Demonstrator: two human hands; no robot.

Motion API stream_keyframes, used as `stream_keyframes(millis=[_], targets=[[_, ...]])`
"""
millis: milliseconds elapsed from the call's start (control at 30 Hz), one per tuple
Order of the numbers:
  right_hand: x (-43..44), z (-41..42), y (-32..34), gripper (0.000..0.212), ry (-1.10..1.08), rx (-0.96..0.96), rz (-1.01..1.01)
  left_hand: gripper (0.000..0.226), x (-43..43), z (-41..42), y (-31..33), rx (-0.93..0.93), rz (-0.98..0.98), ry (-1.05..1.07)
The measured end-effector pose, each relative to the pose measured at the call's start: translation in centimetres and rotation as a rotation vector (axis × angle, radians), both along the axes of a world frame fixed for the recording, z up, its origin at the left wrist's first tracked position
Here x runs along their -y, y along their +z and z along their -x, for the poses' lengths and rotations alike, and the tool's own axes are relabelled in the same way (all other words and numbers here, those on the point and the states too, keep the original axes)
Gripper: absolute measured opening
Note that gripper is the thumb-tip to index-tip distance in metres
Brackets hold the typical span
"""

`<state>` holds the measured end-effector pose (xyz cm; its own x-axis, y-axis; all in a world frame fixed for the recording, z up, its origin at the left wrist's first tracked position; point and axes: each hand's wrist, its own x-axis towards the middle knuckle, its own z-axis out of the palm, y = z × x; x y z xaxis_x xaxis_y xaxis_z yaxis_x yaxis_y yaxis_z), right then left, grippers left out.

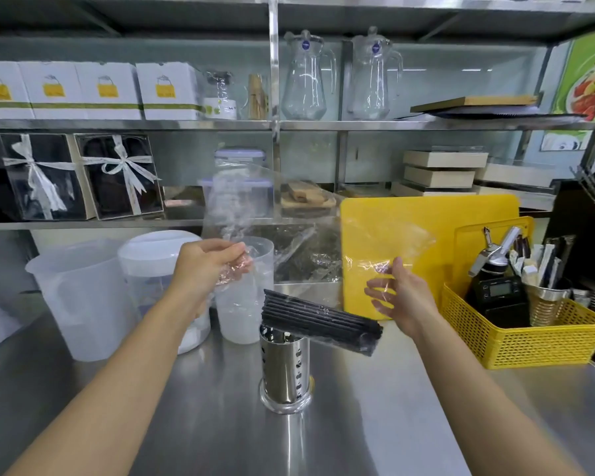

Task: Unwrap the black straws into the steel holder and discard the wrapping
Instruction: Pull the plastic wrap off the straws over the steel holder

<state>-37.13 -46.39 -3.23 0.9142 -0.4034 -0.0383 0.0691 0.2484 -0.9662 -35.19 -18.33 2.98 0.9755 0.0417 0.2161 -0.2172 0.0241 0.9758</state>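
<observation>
A bundle of black straws [320, 319] lies tilted across the rim of the perforated steel holder [285, 369], which stands on the steel counter. The bundle's right end hangs past the holder, lower than the left. A clear plastic wrapping [310, 249] is stretched in the air above the straws. My left hand [210, 266] pinches its crumpled left end. My right hand [401, 293] holds its right part in front of the yellow board, fingers spread under the film.
Translucent plastic jugs [83, 297] and a cup [244, 304] stand at the left behind the holder. A yellow cutting board [443, 214] leans at the back right, beside a yellow basket [529, 334] with tools. Steel shelves [289, 124] hold boxes and glass pitchers.
</observation>
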Motion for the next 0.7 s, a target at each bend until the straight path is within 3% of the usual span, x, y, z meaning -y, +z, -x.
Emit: stream_keyframes(millis=[100,167,233,333,500,600,700], targets=[[-0.1,0.2,-0.8,0.012,0.106,0.095,-0.135,0.008,1.0,-0.4,-0.1,-0.071,0.074,-0.011],[0.1,0.4,-1.5,0.036,0.182,0.164,-0.174,0.006,1.1,-0.7,-0.2,-0.106,0.115,-0.012],[0.3,0.9,-1.9,0.04,0.143,0.097,-0.05,0.005,1.0,-1.0,-0.3,-0.128,0.151,-0.031],[0.9,1.4,-2.2,0.019,0.016,0.064,0.078,0.007,1.0,-1.0,-0.6,-0.122,0.09,-0.05],[1.6,2.7,-0.7,0.006,-0.026,0.147,0.249,0.005,0.1,-0.6,0.3,0.016,-0.066,0.033],[2.2,3.2,0.3,0.006,-0.095,0.291,0.191,0.004,-0.5,-0.3,1.8,0.187,-0.074,0.062],[2.0,3.3,-0.1,0.007,-0.087,0.262,0.212,0.005,-0.4,-0.3,1.6,0.247,-0.138,0.045]])
